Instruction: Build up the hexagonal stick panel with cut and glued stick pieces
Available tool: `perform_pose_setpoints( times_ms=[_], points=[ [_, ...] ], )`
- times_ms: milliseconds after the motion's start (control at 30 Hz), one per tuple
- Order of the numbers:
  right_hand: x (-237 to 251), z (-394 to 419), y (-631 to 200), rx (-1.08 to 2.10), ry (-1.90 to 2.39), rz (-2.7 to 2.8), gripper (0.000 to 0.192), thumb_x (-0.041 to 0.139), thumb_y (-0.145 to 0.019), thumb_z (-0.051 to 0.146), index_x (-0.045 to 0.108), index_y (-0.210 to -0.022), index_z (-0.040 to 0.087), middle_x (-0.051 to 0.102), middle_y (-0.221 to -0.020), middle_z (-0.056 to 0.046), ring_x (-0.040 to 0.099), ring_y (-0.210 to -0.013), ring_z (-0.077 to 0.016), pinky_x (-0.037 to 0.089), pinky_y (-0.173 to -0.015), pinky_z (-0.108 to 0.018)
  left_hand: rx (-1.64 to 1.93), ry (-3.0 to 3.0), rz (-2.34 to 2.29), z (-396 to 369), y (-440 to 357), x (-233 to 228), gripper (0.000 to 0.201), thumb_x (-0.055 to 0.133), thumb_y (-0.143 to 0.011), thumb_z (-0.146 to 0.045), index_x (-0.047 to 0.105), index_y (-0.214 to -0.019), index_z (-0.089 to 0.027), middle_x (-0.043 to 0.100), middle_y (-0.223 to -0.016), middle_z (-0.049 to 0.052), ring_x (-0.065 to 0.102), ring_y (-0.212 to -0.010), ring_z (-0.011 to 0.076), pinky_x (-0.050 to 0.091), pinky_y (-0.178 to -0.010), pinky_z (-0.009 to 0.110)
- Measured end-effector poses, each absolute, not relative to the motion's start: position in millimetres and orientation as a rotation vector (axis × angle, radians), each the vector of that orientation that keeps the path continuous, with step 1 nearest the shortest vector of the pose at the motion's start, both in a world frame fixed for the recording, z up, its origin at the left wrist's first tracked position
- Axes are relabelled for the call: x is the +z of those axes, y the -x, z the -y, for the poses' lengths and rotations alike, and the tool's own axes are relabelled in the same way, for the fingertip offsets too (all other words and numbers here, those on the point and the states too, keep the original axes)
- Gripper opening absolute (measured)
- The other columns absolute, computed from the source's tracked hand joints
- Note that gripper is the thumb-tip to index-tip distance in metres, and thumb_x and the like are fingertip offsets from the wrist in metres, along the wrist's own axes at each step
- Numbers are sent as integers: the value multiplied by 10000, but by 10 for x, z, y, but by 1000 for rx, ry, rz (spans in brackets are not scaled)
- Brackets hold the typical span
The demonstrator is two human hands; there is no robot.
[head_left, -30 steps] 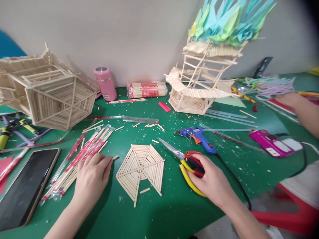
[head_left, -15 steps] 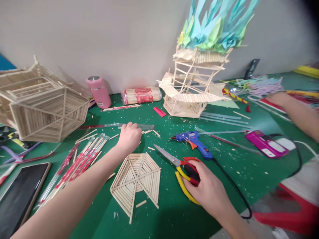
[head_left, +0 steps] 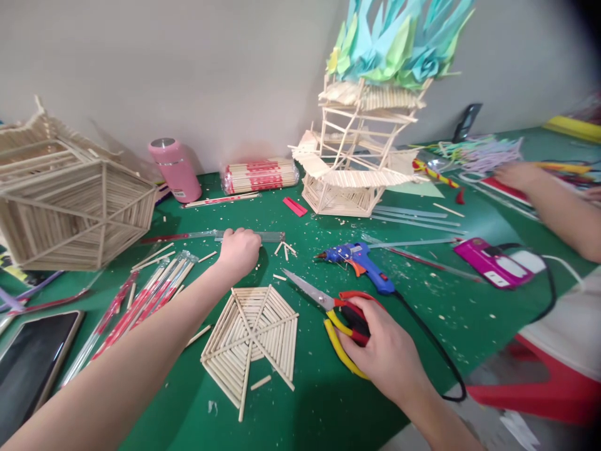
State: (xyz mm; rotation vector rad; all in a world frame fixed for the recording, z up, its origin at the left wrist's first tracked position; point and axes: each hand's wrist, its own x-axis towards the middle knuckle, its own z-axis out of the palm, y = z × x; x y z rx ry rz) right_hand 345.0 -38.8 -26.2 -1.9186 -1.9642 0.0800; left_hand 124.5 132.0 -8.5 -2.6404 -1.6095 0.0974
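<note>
Two hands | left hand point(head_left: 239, 250) outstretched, perhaps touching ruler point(head_left: 263, 237) | right hand point(head_left: 382, 351) on shears point(head_left: 338, 307)

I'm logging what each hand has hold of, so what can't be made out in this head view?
- Left hand: fingers curl down by the ruler; the hand hides any stick under it.
- Right hand: covers the cutter handles, so the grip is unclear.
- Phone: cut off by the left edge.
- Another person's hand: what it presses is blurred.
</note>
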Motion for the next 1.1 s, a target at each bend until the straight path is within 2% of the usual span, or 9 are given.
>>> perform_pose_setpoints(
  times_ms=[133, 200, 300, 400, 500, 700, 933, 1033, 1100],
  points=[
    [-246, 392, -3439, 52, 1914, 1962, 291, 540, -732, 361, 497, -983, 218, 671, -938, -88, 665, -793, -245, 536, -616, -319, 81, 2663, 1630, -1217, -1158, 58, 311, 514, -868, -323, 523, -1133, -162, 559, -1142, 76, 580, -956, 203, 497, -794, 413],
    [-240, 393, -3435, 53, 1905, 1959, 299, 531, -735, 368, 504, -987, 209, 674, -938, -92, 664, -798, -249, 535, -629, -328, 75, 2712, 1621, -1062, -1078, 175, 336, 353, -933, -327, 564, -1073, -106, 572, -1076, 43, 581, -958, 209, 479, -806, 385],
    [-243, 396, -3431, 78, 1914, 1947, 328, 527, -739, 391, 512, -1003, 197, 669, -965, -100, 660, -829, -255, 531, -664, -339, 47, 2822, 1617, -694, -950, 334, 218, 450, -840, -193, 638, -748, -131, 624, -742, 6, 608, -732, 161, 473, -661, 297],
    [-249, 401, -3429, 92, 1929, 1929, 343, 529, -740, 425, 519, -998, 199, 670, -962, -96, 660, -826, -257, 526, -665, -336, 51, 2992, 1540, -257, -879, 393, 150, 527, -712, -103, 620, -623, -181, 625, -635, -20, 578, -598, 115, 432, -566, 235],
    [-253, 405, -3433, 91, 1931, 1936, 343, 521, -741, 436, 516, -997, 207, 672, -968, -93, 660, -821, -256, 522, -646, -330, 61, 3076, 1414, 78, -874, 333, 198, 502, -714, -90, 578, -558, -186, 605, -576, -13, 567, -548, 131, 409, -535, 266],
    [-269, 411, -3443, 58, 1915, 1950, 349, 529, -733, 417, 515, -1012, 209, 669, -988, -99, 659, -833, -258, 524, -654, -333, 74, 3044, 1307, 209, -940, 140, 225, 450, -774, -98, 563, -594, -172, 614, -603, 37, 579, -561, 203, 398, -524, 329],
    [-271, 428, -3445, 48, 1909, 1951, 354, 530, -740, 421, 519, -1010, 191, 664, -994, -110, 657, -840, -259, 530, -647, -329, 59, 3002, 1309, 192, -956, 80, 160, 511, -741, -85, 583, -624, -169, 617, -630, 47, 574, -595, 222, 385, -541, 338],
    [-276, 429, -3448, 35, 1906, 1951, 350, 534, -738, 427, 519, -1002, 198, 665, -988, -104, 657, -839, -258, 529, -648, -330, -5, 2994, 1321, 276, -904, 76, 159, 499, -786, -133, 581, -656, -176, 601, -655, 42, 555, -622, 222, 370, -556, 341],
    [-279, 426, -3444, 30, 1910, 1950, 348, 543, -736, 430, 519, -998, 201, 665, -987, -102, 657, -838, -258, 527, -647, -326, -171, 2969, 1367, 362, -866, 51, 220, 435, -841, -146, 574, -673, -178, 581, -659, 36, 528, -627, 209, 354, -576, 341]
  ],
)
